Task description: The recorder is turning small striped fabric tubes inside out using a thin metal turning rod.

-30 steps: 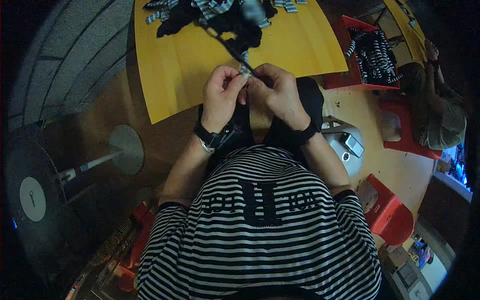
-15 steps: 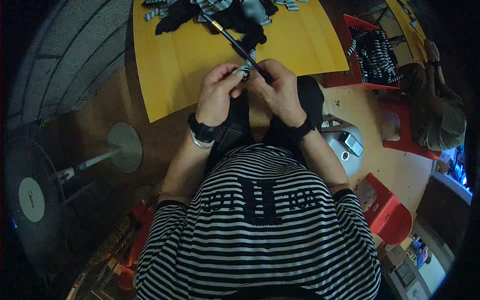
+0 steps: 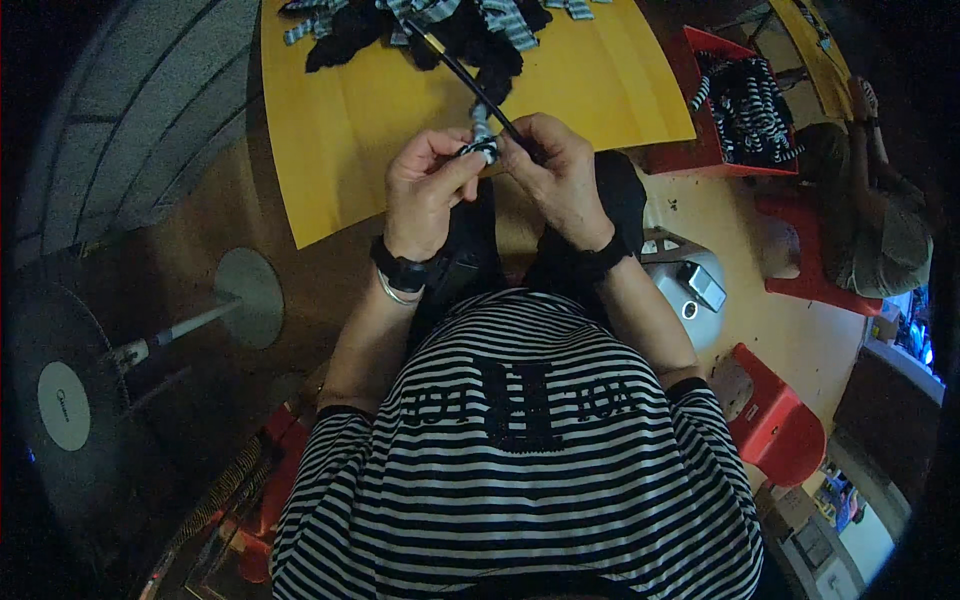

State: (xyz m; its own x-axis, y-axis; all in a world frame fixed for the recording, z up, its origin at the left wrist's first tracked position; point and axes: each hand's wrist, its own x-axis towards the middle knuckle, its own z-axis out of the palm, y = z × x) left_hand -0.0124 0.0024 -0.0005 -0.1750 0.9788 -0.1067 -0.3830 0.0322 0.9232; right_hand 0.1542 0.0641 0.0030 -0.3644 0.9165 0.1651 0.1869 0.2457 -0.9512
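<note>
My left hand (image 3: 425,190) pinches a small black-and-white striped fabric piece (image 3: 481,140) just above the near edge of the yellow table (image 3: 345,140). My right hand (image 3: 553,170) grips a thin black rod (image 3: 465,78) that slants up and to the left from the fabric piece toward a heap of black and striped fabric pieces (image 3: 440,25) at the table's far side. Both hands meet at the fabric piece. A dark watch and a bracelet sit on my left wrist, a dark band on my right.
A red crate (image 3: 725,160) of striped fabric stands right of the table. A seated person (image 3: 880,220) is at the far right beside a red stool (image 3: 775,425). A standing fan with round base (image 3: 250,295) is on the left. A small device (image 3: 700,285) lies on a grey stool.
The rod's far end has swung up and leftward toward the heap. My hands stay together at the table's edge, with the fabric piece bunched closer on the rod.
</note>
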